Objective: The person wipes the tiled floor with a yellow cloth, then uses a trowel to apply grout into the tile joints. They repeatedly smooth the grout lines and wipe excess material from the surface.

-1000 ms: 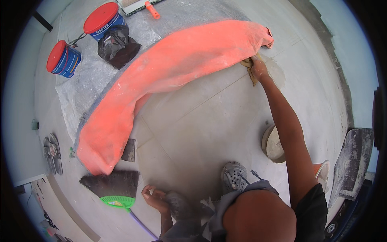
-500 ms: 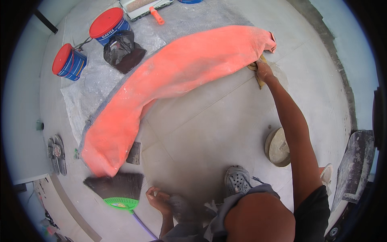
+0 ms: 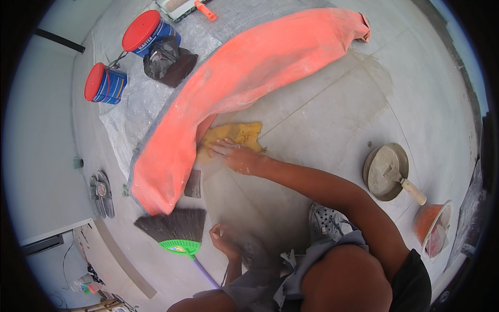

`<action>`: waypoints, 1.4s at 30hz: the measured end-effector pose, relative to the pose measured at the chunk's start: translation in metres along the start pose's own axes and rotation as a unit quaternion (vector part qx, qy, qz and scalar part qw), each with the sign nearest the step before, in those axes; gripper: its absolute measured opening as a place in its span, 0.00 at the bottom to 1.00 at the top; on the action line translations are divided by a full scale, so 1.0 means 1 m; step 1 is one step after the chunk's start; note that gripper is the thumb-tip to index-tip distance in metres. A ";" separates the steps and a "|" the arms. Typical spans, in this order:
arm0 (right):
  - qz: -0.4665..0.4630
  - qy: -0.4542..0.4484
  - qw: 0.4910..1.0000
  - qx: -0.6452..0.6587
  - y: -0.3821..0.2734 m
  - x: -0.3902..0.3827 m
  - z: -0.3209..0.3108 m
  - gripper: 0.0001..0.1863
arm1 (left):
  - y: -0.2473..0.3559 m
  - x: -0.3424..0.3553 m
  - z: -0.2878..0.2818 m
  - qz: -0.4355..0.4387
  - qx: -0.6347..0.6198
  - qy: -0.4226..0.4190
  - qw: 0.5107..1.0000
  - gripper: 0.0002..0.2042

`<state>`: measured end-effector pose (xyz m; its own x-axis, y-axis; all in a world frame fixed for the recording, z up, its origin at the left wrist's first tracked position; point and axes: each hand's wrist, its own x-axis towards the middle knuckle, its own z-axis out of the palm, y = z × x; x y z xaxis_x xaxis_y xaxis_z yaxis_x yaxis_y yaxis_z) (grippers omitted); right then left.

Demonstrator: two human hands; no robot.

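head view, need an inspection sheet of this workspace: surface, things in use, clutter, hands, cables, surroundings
surface: grey floor with joint lines and darker, damp-looking patches
things in use: yellow cloth on the floor, beside the orange sheet
clutter: broom, black bag, two blue buckets with red lids, round pan with a pale-handled scraper in it, orange tub
hands: right hand on the cloth; left hand loosely curled, grip unclear
cables: thin dark cable, apparently, at lower left
surroundings: pale wall at left, slippers on the floor near it
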<state>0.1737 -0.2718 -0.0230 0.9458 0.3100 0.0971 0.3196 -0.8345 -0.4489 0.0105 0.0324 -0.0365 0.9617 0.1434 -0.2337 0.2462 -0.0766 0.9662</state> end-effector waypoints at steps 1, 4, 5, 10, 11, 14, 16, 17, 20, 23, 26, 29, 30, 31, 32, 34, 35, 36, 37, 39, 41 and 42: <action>-0.042 -0.003 0.999 0.020 -0.007 0.001 0.012 0.29 | -0.001 0.000 0.003 -0.012 -0.006 0.008 1.000 0.32; 0.033 -0.056 0.990 0.126 0.002 0.003 -0.018 0.30 | 0.024 -0.007 0.000 -0.018 0.020 -0.022 0.999 0.34; 0.071 -0.049 0.991 0.098 0.009 0.001 -0.029 0.31 | 0.032 -0.012 -0.003 -0.026 0.026 -0.017 0.999 0.34; 0.163 0.028 0.985 -0.058 0.097 -0.041 -0.067 0.37 | 0.021 -0.012 -0.006 -0.009 0.017 0.008 1.000 0.32; 0.192 0.025 0.978 -0.075 0.111 -0.054 -0.080 0.38 | 0.017 -0.012 -0.010 0.005 0.019 0.018 1.000 0.31; 0.294 0.067 0.951 -0.075 0.155 -0.094 -0.117 0.38 | 0.008 -0.010 -0.017 0.002 0.002 0.023 1.000 0.31; 0.356 0.143 0.919 -0.085 0.211 -0.142 -0.142 0.34 | 0.009 -0.009 -0.004 0.001 -0.026 0.016 1.000 0.30; 0.352 0.219 0.902 -0.118 0.238 -0.167 -0.146 0.32 | 0.010 -0.008 0.004 0.000 -0.042 0.011 0.999 0.30; 0.444 0.236 0.852 -0.146 0.245 -0.191 -0.145 0.32 | 0.019 -0.010 0.009 -0.020 -0.053 0.007 0.998 0.30; 0.438 0.195 0.859 -0.179 0.209 -0.182 -0.117 0.33 | 0.036 -0.010 0.008 -0.027 -0.051 -0.037 0.998 0.32; 0.393 0.143 0.904 -0.093 0.084 -0.147 -0.081 0.37 | 0.032 -0.010 -0.002 -0.019 -0.036 -0.037 0.998 0.31; 0.289 -0.003 0.957 -0.035 -0.047 -0.145 -0.040 0.36 | 0.029 -0.008 0.002 -0.021 -0.021 -0.040 0.999 0.30; 0.237 -0.049 0.970 0.001 -0.081 -0.150 -0.027 0.34 | 0.030 -0.007 0.003 -0.023 -0.024 -0.039 0.999 0.30; 0.208 -0.091 0.974 0.008 -0.110 -0.152 -0.016 0.33 | 0.029 -0.007 0.006 -0.028 -0.030 -0.041 0.998 0.30; 0.175 -0.133 0.976 0.019 -0.125 -0.152 -0.011 0.32 | 0.029 -0.006 0.008 -0.029 -0.034 -0.039 0.998 0.30; 0.158 -0.095 0.980 0.077 -0.113 -0.156 -0.015 0.33 | 0.028 -0.006 0.007 -0.027 -0.032 -0.033 0.999 0.30; 0.151 -0.076 0.980 0.105 -0.108 -0.158 -0.019 0.33 | 0.028 -0.005 0.007 -0.028 -0.032 -0.032 0.999 0.30; 0.172 -0.041 0.983 0.053 -0.085 -0.160 -0.024 0.35 | 0.031 -0.005 0.003 -0.035 -0.038 -0.019 0.998 0.30; 0.192 -0.006 0.981 0.002 -0.047 -0.163 -0.033 0.36 | 0.031 -0.006 -0.001 -0.038 -0.036 -0.012 0.999 0.30; 0.277 0.036 0.960 -0.001 0.026 -0.165 -0.060 0.37 | 0.033 -0.006 -0.006 -0.036 -0.036 0.009 0.999 0.30; 0.342 0.098 0.932 -0.064 0.127 -0.195 -0.100 0.40 | 0.028 -0.005 0.002 -0.040 -0.044 -0.005 0.998 0.30; 0.394 0.136 0.905 -0.087 0.169 -0.208 -0.124 0.40 | 0.028 -0.006 0.003 -0.042 -0.045 -0.009 0.998 0.30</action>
<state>0.0383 -0.5341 -0.0088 0.8563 -0.5154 0.0338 -0.4774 -0.8149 -0.3287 0.0118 0.0262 -0.0084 0.9406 0.1270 -0.3149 0.3144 0.0240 0.9490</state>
